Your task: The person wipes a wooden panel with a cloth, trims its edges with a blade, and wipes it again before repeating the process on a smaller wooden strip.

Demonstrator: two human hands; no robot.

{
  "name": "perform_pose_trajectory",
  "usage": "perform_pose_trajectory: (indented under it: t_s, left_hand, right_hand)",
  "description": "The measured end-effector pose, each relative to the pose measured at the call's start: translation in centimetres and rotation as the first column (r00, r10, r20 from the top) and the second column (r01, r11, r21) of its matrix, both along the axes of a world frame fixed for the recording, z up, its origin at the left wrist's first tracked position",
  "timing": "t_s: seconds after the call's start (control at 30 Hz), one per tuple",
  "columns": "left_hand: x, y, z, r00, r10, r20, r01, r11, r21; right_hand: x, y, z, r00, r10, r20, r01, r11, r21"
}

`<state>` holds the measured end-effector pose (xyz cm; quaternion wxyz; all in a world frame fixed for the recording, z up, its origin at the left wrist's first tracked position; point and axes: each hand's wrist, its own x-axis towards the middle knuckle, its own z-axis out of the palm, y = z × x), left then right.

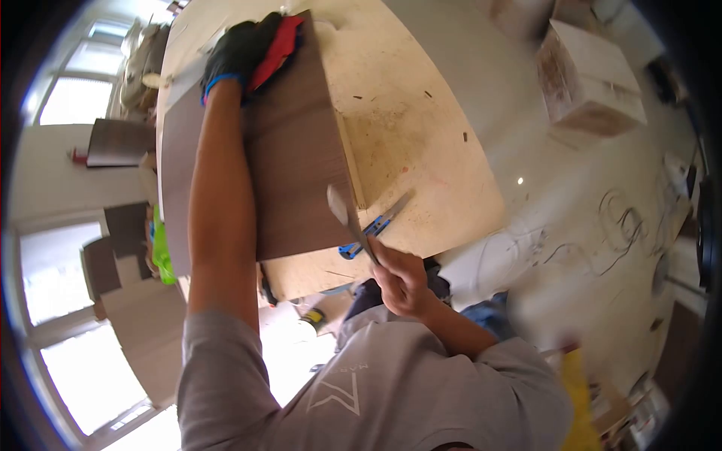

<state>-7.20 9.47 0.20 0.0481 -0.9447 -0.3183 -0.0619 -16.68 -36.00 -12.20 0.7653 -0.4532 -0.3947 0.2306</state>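
A dark brown wood-grain board (293, 165) lies on the pale plywood table (436, 165). At the board's far end is my left hand (241, 56), in a black glove with a blue cuff, closed on a red cloth (280, 56). My bare right hand (402, 276) is closed around a thin, motion-blurred tool (353, 225) with a whitish end, held over the board's near right corner. Just beyond that tool, a blue utility knife (365, 238) rests at the board's edge. What the cloth covers is hidden.
A worn cardboard box (594, 86) stands on the floor (519, 180) at the upper right. Loose cables (620, 225) lie on the floor to the right. Brown panels (143, 316) lean near the windows on the left, beside a bright green item (160, 248). Small chips dot the table.
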Motion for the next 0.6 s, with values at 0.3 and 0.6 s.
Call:
perform_pose_trajectory:
  t_s: [0.3, 0.6]
  left_hand:
    - [0.3, -3.3, 2.0, 0.993, 0.107, 0.044, -0.102, 0.989, -0.105]
    - [-0.7, -2.6, 2.1, 0.973, -0.197, -0.118, 0.205, 0.977, 0.065]
  right_hand:
    - [2.8, 3.4, 1.3, 0.998, -0.015, 0.055, 0.015, 1.000, -0.005]
    - [5.4, 7.9, 1.9, 0.999, -0.009, -0.054, 0.013, 0.998, 0.060]
